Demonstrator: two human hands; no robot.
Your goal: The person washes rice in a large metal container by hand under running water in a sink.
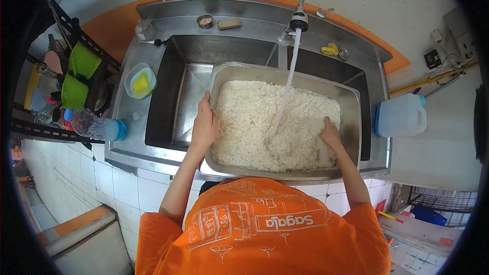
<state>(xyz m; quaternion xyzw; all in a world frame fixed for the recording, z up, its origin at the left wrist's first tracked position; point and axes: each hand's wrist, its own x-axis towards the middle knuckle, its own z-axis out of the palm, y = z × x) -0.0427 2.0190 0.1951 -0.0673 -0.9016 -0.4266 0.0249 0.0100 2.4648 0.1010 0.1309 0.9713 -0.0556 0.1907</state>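
A large rectangular steel pan (351, 103) sits tilted across the sink, full of wet white rice (249, 117). Water (288, 79) runs from the tap (299, 20) in a stream into the middle of the rice. At the pan's left rim, my left hand (205, 126) grips the edge, fingers along the outside wall. On the right side of the rice, my right hand (331, 133) dips in with fingers apart; part of them is hidden by the cloudy water and grains. Nothing shows held in it.
The double sink's left basin (191, 107) lies beside the pan. Left ledge: a tub with a yellow sponge (140, 82) and a plastic bottle (99, 126). Back ledge: a brush (229, 24), a small bowl (205, 21), a yellow cloth (330, 49). A jerrycan (401, 115) stands right.
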